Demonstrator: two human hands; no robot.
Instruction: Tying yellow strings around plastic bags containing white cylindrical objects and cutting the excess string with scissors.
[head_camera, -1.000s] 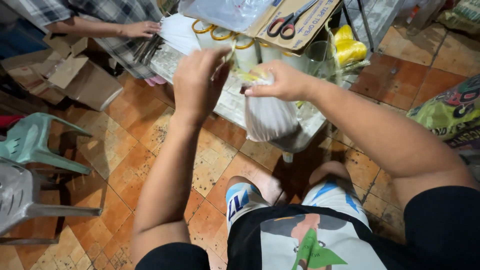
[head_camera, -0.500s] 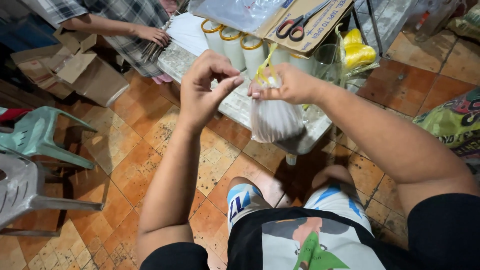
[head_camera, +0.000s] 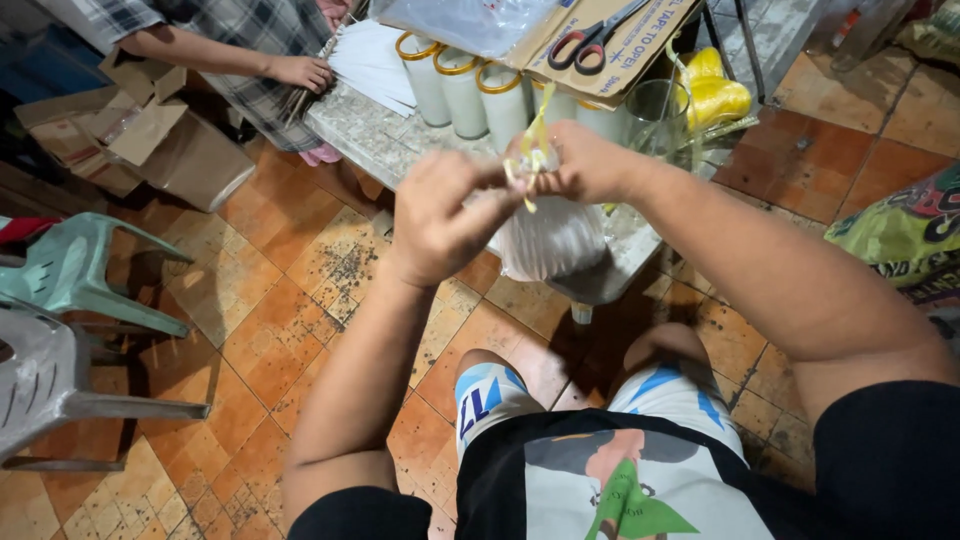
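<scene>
A small clear plastic bag (head_camera: 550, 240) filled with something white hangs from my right hand (head_camera: 585, 165), which pinches its gathered neck. A thin yellow string (head_camera: 535, 130) is wound around that neck and sticks up above it. My left hand (head_camera: 450, 215) has its fingertips at the neck too, pinching the loose string end beside my right fingers. Both hands are held in front of a low white table (head_camera: 380, 140).
On the table stand white candles with yellow rims (head_camera: 465, 85), a cardboard box with scissors (head_camera: 590, 45) on it, a glass (head_camera: 640, 115) and a yellow string roll (head_camera: 715, 95). Another person's hand (head_camera: 300, 72) rests on white sheets at the far left. Plastic chairs (head_camera: 60, 290) stand left.
My left hand has come in from the left and closed on the string at the bag's neck. The bag stays hanging from my right hand, which has barely moved.
</scene>
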